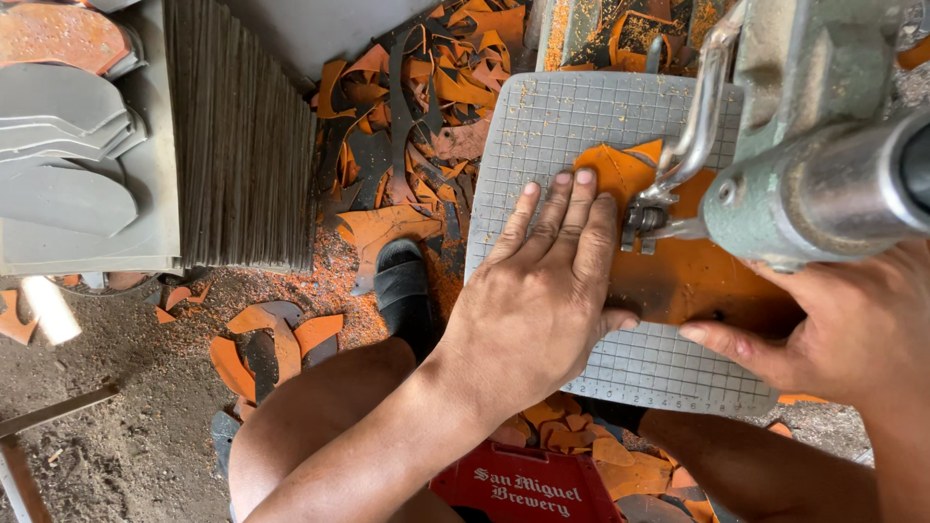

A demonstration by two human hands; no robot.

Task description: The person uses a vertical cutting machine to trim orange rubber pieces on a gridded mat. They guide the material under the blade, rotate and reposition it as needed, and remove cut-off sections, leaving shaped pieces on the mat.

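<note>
1. The machine, a green-grey cutter head with a steel arm, hangs over the right side of the mat. Its small foot comes down on the orange sheet.
2. The mat is pale grey and gridded, dusted with orange crumbs. It lies flat under the foot, and everything below is placed from that foot.
3. The orange sheet lies on the mat directly under and right of the foot. Its long axis runs from upper left to lower right. It looks thin, flat and ragged-edged, with a jagged point at the upper left.
4. Your left hand lies just left of the foot, palm down, fingers spread flat and pressing the sheet's left edge. It grips nothing. It is the nearer hand to the foot, fingertips nearly touching it.
5. Your right hand sits lower right of the foot, partly behind the machine. Its thumb rests on the sheet's near edge; you cannot tell whether the hidden fingers pinch it.
6. Orange and dark scraps lie on the floor left of the mat.
</note>
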